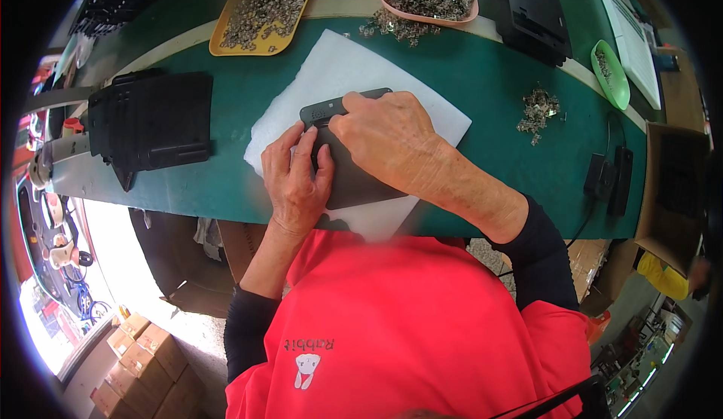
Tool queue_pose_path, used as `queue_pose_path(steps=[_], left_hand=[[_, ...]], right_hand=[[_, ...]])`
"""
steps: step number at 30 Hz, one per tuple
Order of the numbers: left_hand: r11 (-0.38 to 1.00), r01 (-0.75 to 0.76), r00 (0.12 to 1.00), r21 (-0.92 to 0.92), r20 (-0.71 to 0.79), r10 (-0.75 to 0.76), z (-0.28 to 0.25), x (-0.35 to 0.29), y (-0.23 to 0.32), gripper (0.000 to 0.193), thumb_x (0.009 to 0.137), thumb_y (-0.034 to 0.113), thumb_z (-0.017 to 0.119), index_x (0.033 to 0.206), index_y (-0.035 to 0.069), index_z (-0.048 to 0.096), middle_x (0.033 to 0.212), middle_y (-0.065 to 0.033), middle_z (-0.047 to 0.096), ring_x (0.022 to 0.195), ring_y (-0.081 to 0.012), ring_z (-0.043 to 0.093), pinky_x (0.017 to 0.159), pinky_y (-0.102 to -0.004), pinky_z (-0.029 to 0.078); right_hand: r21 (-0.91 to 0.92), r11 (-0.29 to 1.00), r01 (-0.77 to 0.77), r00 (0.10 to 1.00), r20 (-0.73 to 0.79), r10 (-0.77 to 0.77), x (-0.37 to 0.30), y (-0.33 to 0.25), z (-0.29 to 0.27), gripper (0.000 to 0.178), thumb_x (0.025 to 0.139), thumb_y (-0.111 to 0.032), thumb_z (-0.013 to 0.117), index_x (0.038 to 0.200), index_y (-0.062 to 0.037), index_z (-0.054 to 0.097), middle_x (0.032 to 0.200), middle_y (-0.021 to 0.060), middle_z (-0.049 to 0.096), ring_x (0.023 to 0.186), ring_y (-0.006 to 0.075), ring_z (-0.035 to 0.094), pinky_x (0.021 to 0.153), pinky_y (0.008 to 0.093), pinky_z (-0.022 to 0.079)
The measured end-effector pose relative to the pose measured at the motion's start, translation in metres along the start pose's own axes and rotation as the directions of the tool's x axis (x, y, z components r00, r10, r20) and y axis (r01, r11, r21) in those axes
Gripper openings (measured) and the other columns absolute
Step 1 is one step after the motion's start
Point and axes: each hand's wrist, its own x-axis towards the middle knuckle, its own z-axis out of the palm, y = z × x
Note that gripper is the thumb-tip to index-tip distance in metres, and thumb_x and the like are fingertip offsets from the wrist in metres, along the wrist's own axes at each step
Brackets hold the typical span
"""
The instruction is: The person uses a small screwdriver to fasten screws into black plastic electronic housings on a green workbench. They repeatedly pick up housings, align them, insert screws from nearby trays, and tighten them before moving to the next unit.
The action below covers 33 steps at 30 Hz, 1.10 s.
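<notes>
A dark grey flat plastic housing (360, 170) lies on a white foam sheet (301, 80) in front of me. My left hand (295, 179) rests at the housing's left side, fingertips on its surface near the top, thumb and fingers apart. My right hand (388, 133) is closed in a curled grip over the housing's upper end, knuckles up, close to the left fingertips. Whatever those right fingers hold is hidden under the hand. Small holes show at the housing's upper left corner.
A yellow tray (277, 36) and a pink tray (468, 8) of small metal parts stand at the back. Loose metal clips (538, 111) and a green dish (616, 80) are right. Black housings (154, 121) stack at left, others (531, 12) back right. A black adapter (600, 176) lies right.
</notes>
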Motion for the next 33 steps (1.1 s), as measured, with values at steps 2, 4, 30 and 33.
queue_pose_path(steps=[2, 4, 30, 33], left_hand=[[1.000, -0.007, 1.000, -0.008, -0.007, 0.007, 0.002, 0.000, 0.000, 0.033, 0.076, 0.002, 0.072, 0.109, 0.001, 0.064, 0.117, -0.0141, 0.059, 0.095, -0.0308, 0.058, 0.081, -0.0381, 0.047], [1.000, -0.014, 1.000, -0.011, -0.011, 0.014, 0.003, 0.000, -0.001, 0.033, 0.076, 0.002, 0.072, 0.109, 0.001, 0.064, 0.117, -0.0145, 0.059, 0.095, -0.0308, 0.058, 0.080, -0.0381, 0.047], [1.000, 0.027, 0.997, 0.002, 0.074, -0.027, 0.000, -0.001, 0.003, 0.034, 0.078, 0.002, 0.071, 0.111, 0.000, 0.063, 0.118, -0.0181, 0.059, 0.101, -0.0332, 0.059, 0.084, -0.0393, 0.049], [1.000, -0.003, 0.998, 0.009, 0.056, 0.002, 0.002, -0.001, 0.002, 0.034, 0.077, 0.001, 0.070, 0.110, -0.001, 0.062, 0.118, -0.0192, 0.058, 0.100, -0.0339, 0.058, 0.085, -0.0402, 0.048]], right_hand=[[0.017, 0.999, -0.032, 0.999, -0.006, 0.032, -0.001, 0.000, 0.001, 0.005, 0.080, -0.012, 0.062, 0.080, -0.0093, 0.067, 0.083, 0.0095, 0.061, 0.069, 0.0300, 0.066, 0.064, 0.0401, 0.052], [0.037, 0.999, -0.030, 0.999, -0.028, 0.031, -0.002, 0.002, 0.002, 0.005, 0.080, -0.012, 0.062, 0.080, -0.0093, 0.067, 0.083, 0.0096, 0.062, 0.069, 0.0301, 0.066, 0.064, 0.0404, 0.052], [-0.222, 0.973, 0.068, 0.997, -0.027, -0.076, -0.007, -0.006, 0.019, 0.009, 0.077, -0.016, 0.064, 0.075, -0.0073, 0.068, 0.082, 0.0066, 0.062, 0.063, 0.0221, 0.067, 0.056, 0.0331, 0.052], [-0.112, 0.992, 0.057, 0.991, -0.117, -0.070, -0.008, 0.002, 0.022, 0.009, 0.076, -0.016, 0.064, 0.075, -0.0074, 0.068, 0.081, 0.0061, 0.062, 0.060, 0.0213, 0.066, 0.055, 0.0316, 0.051]])
